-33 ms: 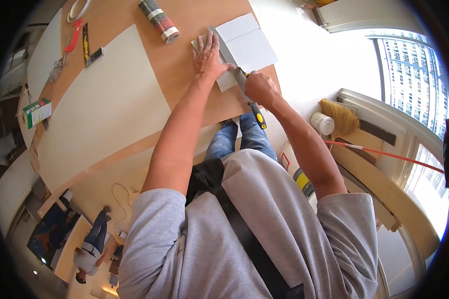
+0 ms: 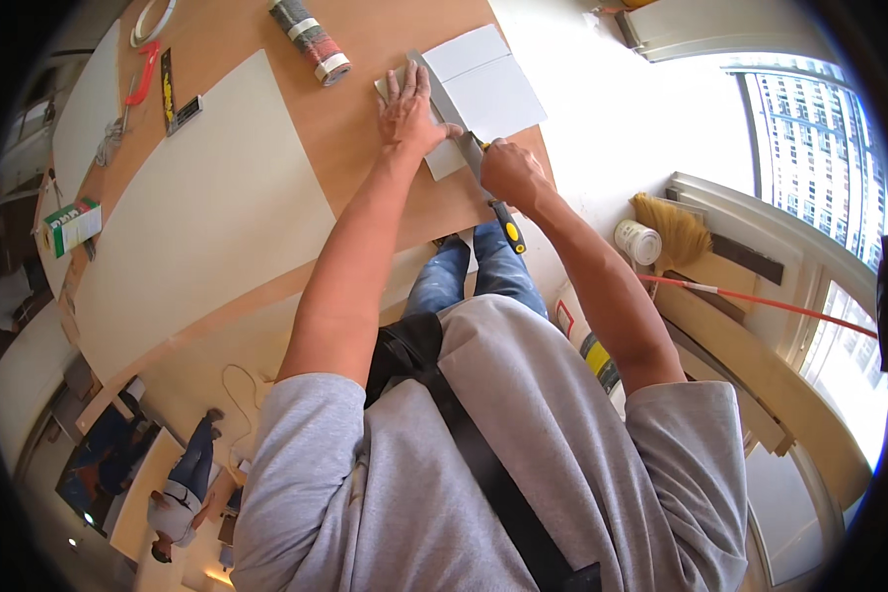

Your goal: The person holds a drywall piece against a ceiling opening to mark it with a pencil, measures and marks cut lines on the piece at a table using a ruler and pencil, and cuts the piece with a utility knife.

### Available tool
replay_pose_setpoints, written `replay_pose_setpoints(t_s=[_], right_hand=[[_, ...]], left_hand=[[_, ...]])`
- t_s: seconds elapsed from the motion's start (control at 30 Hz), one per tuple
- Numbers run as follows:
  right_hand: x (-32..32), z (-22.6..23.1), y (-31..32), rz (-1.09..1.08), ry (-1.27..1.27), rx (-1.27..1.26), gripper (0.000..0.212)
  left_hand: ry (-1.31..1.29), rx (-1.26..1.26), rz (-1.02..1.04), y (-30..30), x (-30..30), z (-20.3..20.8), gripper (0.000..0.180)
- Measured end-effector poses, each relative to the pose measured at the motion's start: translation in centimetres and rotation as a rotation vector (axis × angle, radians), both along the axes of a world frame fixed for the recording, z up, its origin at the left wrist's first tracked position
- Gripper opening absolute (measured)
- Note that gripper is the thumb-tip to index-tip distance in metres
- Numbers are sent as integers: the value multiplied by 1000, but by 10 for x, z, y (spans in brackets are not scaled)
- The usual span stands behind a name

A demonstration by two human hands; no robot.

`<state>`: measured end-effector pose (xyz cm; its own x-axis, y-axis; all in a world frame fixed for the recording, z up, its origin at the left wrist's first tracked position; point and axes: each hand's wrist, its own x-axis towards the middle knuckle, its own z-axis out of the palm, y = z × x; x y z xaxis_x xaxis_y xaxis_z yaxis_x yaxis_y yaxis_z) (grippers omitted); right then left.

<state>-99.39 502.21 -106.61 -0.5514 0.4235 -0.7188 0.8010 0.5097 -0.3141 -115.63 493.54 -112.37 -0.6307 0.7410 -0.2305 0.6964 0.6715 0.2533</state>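
Observation:
My left hand (image 2: pixel 407 118) lies flat with spread fingers, pressing on a long grey metal blade (image 2: pixel 439 95) laid across a white sheet (image 2: pixel 486 89). A black and yellow handle (image 2: pixel 510 228) at the blade's near end sticks out past the table edge. Closed in a fist at the blade's right side, my right hand (image 2: pixel 512 176) grips a knife (image 2: pixel 484 147), of which a small yellow and dark part shows. Its tip is against the sheet near my left thumb. My right fingers mostly hide the knife. A line crosses the sheet's far part.
On the brown table (image 2: pixel 316 128) lie a large pale panel (image 2: pixel 217 187), a striped roll (image 2: pixel 311 41), a square (image 2: pixel 173 99), a red-handled tool (image 2: pixel 146 74) and a green-white box (image 2: pixel 72 227). A white bucket (image 2: pixel 637 243) and broom (image 2: pixel 676 232) stand right. Another person (image 2: pixel 183 493) is lower left.
The view shifts very slightly. Both hands, the blade and the knife keep their places.

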Motion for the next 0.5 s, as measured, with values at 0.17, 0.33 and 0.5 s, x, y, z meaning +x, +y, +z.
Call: replay_pose_setpoints(t_s=[0.17,0.33,0.5], right_hand=[[75,19,11,238,-220,-106,31],[98,70,5,-132,275,394,28],[85,6,-27,-105,423,251,48]], left_hand=[[-25,52,-26,-1,-6,-8,129],[51,23,-28,-10,-11,9,133],[-20,-36,-70,9,-3,13,134]])
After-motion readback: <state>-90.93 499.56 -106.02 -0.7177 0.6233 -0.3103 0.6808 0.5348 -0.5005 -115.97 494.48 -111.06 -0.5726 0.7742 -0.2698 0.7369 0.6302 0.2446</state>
